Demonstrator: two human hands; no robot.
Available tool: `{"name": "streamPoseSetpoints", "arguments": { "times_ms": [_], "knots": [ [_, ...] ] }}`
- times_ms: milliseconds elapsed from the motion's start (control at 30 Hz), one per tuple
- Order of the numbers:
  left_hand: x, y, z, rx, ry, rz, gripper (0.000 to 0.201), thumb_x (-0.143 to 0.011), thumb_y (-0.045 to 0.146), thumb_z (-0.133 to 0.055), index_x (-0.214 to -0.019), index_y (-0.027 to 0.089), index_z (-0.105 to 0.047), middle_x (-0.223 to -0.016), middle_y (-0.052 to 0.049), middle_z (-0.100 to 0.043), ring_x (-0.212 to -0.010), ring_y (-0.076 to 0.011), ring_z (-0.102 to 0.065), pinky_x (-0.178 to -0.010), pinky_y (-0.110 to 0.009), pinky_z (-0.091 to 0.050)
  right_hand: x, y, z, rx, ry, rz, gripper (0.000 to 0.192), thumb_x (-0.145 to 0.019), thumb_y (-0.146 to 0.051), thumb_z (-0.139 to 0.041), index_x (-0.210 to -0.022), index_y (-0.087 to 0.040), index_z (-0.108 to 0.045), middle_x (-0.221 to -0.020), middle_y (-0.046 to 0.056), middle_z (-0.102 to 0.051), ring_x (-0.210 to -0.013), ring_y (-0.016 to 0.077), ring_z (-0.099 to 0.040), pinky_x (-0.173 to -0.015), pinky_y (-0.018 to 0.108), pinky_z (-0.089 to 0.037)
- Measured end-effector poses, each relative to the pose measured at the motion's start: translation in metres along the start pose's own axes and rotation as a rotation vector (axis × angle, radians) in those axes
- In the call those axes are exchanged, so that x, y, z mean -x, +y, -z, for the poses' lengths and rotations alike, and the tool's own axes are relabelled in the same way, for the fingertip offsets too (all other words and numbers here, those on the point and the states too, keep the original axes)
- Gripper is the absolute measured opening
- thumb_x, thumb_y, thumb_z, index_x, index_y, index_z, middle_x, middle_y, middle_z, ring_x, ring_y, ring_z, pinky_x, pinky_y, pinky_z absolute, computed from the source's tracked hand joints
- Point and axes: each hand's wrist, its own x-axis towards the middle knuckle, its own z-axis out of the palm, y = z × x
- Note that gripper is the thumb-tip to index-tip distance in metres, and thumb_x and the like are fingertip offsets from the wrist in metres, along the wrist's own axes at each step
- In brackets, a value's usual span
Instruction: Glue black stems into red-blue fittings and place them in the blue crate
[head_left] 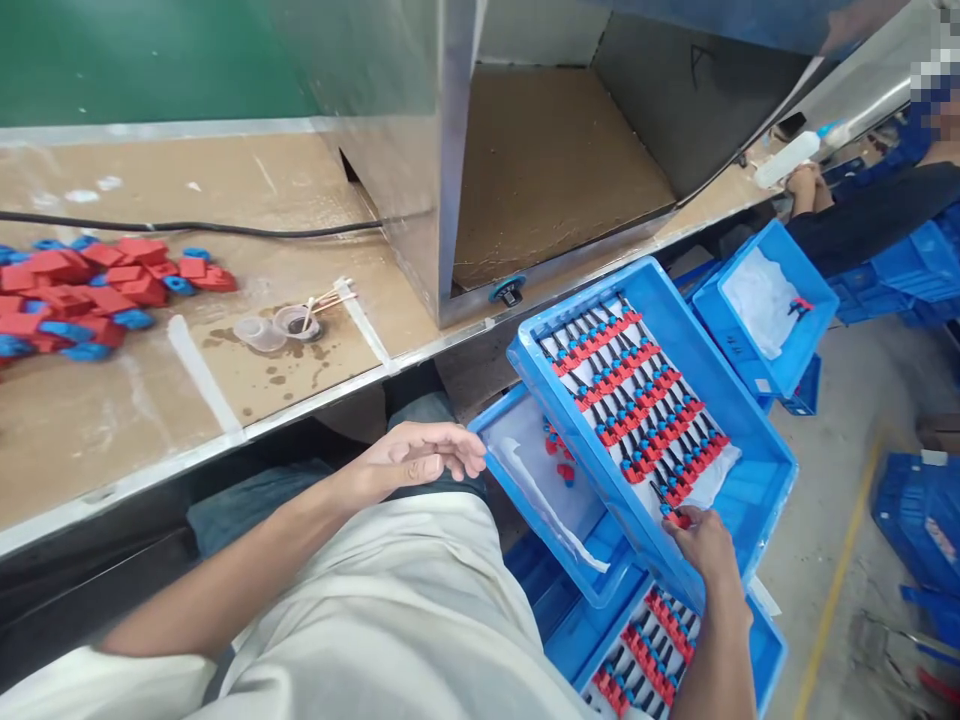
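My right hand reaches into a blue plastic bin, its fingers closed around a small red-and-blue part with a black stem. That part is at the near end of several rows of like parts, laid on white paper in the bin. My left hand hovers over my lap, fingers loosely curled and apart, with nothing in it. Beside its fingertips is the corner of a lower blue bin, which holds white paper and a few loose red parts.
Red and blue pieces are heaped on the workbench, near small cups with thin sticks. A metal box stands on the bench. More blue bins are stacked to the right, where another person's hand shows.
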Motion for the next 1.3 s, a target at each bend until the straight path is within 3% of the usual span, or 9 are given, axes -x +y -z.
{"name": "streamPoseSetpoints", "arguments": {
  "times_ms": [200,433,633,833,933,1000,1067,1200,1300],
  "knots": [
    [0.0,0.002,-0.005,0.013,0.027,0.043,0.051,-0.088,0.049,-0.067,-0.125,0.015,-0.068,-0.109,-0.015,-0.071,-0.099,-0.0242,-0.066,-0.084,-0.031,-0.051,-0.006,0.006,-0.02,0.014,-0.024,0.023,0.041,-0.069,-0.034,-0.068,-0.104,-0.013,-0.075,-0.097,0.015,-0.069,-0.095,0.0296,-0.066,-0.089,0.038,-0.05],
    [0.004,0.001,-0.016,0.052,0.074,0.095,0.048,-0.086,0.05,-0.069,-0.12,0.016,-0.07,-0.106,-0.013,-0.071,-0.095,-0.0212,-0.066,-0.082,-0.029,-0.05,-0.004,0.003,-0.025,-0.042,0.014,0.033,0.036,-0.068,-0.03,-0.067,-0.099,-0.015,-0.075,-0.083,0.01,-0.065,-0.083,0.0253,-0.065,-0.086,0.037,-0.051],
    [0.007,-0.01,-0.015,0.033,0.036,0.117,0.052,-0.084,0.053,-0.07,-0.12,0.015,-0.07,-0.105,-0.014,-0.072,-0.091,-0.0217,-0.066,-0.081,-0.031,-0.05,0.001,-0.003,-0.019,-0.073,0.043,-0.018,0.036,-0.064,-0.021,-0.064,-0.097,-0.013,-0.074,-0.082,0.008,-0.064,-0.082,0.0242,-0.064,-0.086,0.037,-0.051],
    [0.013,-0.015,-0.011,0.027,0.05,0.104,0.051,-0.084,0.053,-0.069,-0.119,0.015,-0.07,-0.104,-0.013,-0.072,-0.091,-0.0215,-0.065,-0.082,-0.031,-0.05,0.016,-0.01,0.005,-0.041,0.126,-0.116,0.039,-0.071,-0.023,-0.06,-0.107,-0.013,-0.07,-0.102,0.013,-0.065,-0.074,0.0214,-0.063,-0.074,0.036,-0.049],
    [0.016,-0.013,-0.012,0.022,0.057,0.132,0.053,-0.083,0.055,-0.07,-0.118,0.015,-0.07,-0.104,-0.014,-0.072,-0.09,-0.0212,-0.065,-0.082,-0.031,-0.05,0.03,-0.04,0.018,-0.067,0.318,-0.075,0.031,-0.078,-0.027,-0.055,-0.104,-0.018,-0.069,-0.104,0.011,-0.065,-0.077,0.0219,-0.063,-0.069,0.035,-0.046],
    [0.016,-0.011,-0.013,0.003,0.044,0.162,0.055,-0.082,0.057,-0.07,-0.118,0.014,-0.07,-0.105,-0.014,-0.072,-0.092,-0.0215,-0.066,-0.083,-0.031,-0.05,0.039,-0.075,0.025,-0.165,0.497,0.096,0.023,-0.083,-0.032,-0.055,-0.096,-0.018,-0.068,-0.092,0.008,-0.065,-0.075,0.0202,-0.061,-0.068,0.033,-0.046],
    [0.016,-0.006,-0.012,-0.032,0.015,0.174,0.056,-0.082,0.058,-0.07,-0.117,0.014,-0.069,-0.107,-0.015,-0.071,-0.094,-0.0222,-0.066,-0.085,-0.032,-0.051,0.047,-0.12,0.032,-0.303,0.574,0.353,0.019,-0.088,-0.033,-0.056,-0.091,-0.018,-0.067,-0.081,0.004,-0.063,-0.069,0.0163,-0.059,-0.066,0.029,-0.047],
    [0.023,0.01,-0.008,-0.158,-0.022,0.143,0.054,-0.085,0.057,-0.068,-0.119,0.015,-0.068,-0.112,-0.015,-0.071,-0.101,-0.023,-0.066,-0.09,-0.033,-0.051,0.059,-0.21,0.036,-0.439,0.474,0.792,0.016,-0.095,-0.027,-0.056,-0.085,-0.02,-0.066,-0.077,0.001,-0.063,-0.065,0.0107,-0.058,-0.065,0.023,-0.047],
    [0.038,0.025,-0.005,-0.286,-0.007,0.116,0.053,-0.083,0.057,-0.069,-0.12,0.019,-0.069,-0.115,-0.012,-0.071,-0.104,-0.0233,-0.067,-0.092,-0.033,-0.051,0.067,-0.255,0.026,-0.499,0.38,1.031,0.013,-0.094,-0.03,-0.061,-0.087,-0.022,-0.069,-0.073,0.001,-0.064,-0.062,0.0123,-0.058,-0.063,0.025,-0.047]
  ]
}}
